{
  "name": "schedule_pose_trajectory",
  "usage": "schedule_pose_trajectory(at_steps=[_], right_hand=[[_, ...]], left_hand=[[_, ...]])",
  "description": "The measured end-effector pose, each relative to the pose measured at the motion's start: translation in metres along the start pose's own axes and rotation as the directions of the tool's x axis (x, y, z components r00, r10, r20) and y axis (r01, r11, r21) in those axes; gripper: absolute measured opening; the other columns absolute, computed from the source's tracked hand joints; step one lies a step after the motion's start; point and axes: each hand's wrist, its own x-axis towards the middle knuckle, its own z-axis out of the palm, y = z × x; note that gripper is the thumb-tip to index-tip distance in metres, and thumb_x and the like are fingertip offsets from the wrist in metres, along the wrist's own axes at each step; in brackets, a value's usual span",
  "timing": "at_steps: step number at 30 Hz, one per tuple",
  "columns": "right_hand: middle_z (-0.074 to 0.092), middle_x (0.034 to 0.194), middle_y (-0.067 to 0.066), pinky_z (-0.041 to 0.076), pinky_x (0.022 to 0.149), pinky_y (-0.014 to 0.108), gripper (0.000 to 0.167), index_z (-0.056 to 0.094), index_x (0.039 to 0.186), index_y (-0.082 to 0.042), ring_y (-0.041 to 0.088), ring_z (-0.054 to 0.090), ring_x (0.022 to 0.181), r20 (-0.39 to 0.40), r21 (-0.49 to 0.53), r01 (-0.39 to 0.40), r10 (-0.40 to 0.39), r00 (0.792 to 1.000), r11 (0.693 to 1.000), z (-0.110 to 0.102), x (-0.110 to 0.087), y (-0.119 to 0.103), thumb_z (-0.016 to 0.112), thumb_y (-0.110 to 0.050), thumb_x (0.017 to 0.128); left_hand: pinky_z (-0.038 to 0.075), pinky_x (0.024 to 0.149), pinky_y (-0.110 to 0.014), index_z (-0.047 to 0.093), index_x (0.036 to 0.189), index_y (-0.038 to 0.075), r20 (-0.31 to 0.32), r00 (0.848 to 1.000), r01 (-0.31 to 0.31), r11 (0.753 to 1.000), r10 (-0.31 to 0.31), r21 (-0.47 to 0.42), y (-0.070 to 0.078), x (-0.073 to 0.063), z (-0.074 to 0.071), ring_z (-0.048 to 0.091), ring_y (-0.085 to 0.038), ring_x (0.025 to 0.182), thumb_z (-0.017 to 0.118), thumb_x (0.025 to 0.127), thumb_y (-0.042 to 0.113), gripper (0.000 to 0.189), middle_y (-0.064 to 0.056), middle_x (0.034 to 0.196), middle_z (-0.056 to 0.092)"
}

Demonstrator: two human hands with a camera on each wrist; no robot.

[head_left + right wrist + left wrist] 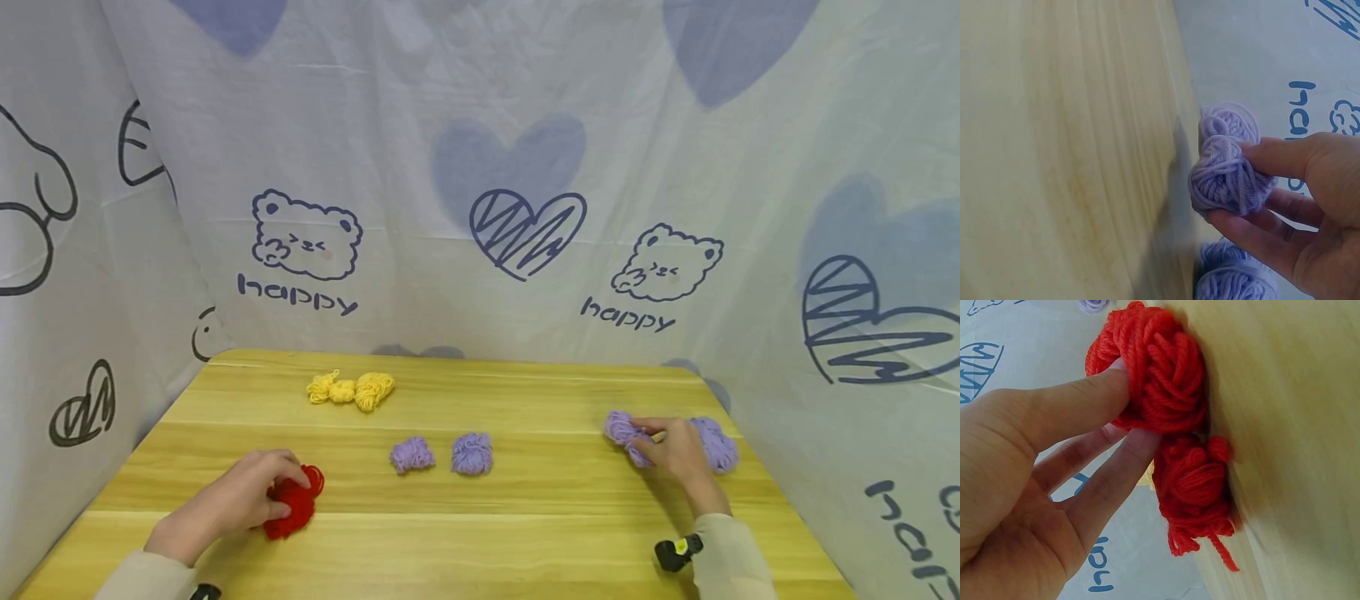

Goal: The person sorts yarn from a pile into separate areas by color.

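At the table's left, my left hand (243, 496) pinches a small skein of red yarn (1169, 378) between thumb and fingers. A second red yarn bundle (1191, 478), with loose ends, lies against it in the left wrist view. On the right side, my right hand (678, 454) pinches a lilac yarn skein (1229, 178), thumb on one side and fingers on the other. Another lilac skein (716, 446) lies just beyond that hand's outer side, partly hidden by it in the head view.
Two small purple yarn bundles, a left one (412, 455) and a right one (472, 454), lie mid-table. Several yellow yarn bundles (342, 391) sit in a row at the back left. A printed white curtain (420, 275) hangs behind the wooden table (480, 550) and along its sides.
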Motion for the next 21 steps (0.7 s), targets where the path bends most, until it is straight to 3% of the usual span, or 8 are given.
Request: schedule_pose_trajectory(at_steps=[10, 21], right_hand=[[0.075, 0.108, 0.026, 0.047, 0.063, 0.029, 0.03, 0.078, 0.114, -0.003, 0.029, 0.068, 0.085, -0.036, -0.07, 0.026, -0.028, 0.999, 0.997, 0.0, -0.004, 0.011, 0.08, -0.01, 0.085], [0.076, 0.094, 0.021, 0.04, 0.056, 0.027, 0.029, 0.079, 0.112, -0.001, 0.018, 0.056, 0.071, -0.052, -0.091, 0.032, -0.037, 0.998, 0.995, -0.002, -0.006, 0.012, 0.082, -0.009, 0.084]], left_hand=[[0.059, 0.074, -0.034, 0.08, 0.1, 0.013, -0.003, 1.0, -0.012, 1.0, 0.012, 0.01, 0.0, 0.0, 0.0, 0.066, -0.017, 0.089, 0.088, 0.075, 0.002, 0.029, -0.003, 0.102, 0.07], [0.059, 0.073, -0.033, 0.08, 0.1, 0.013, 0.001, 1.0, -0.009, 1.0, 0.009, 0.007, -0.001, 0.001, 0.0, 0.066, -0.017, 0.089, 0.088, 0.076, 0.002, 0.028, -0.003, 0.101, 0.07]])
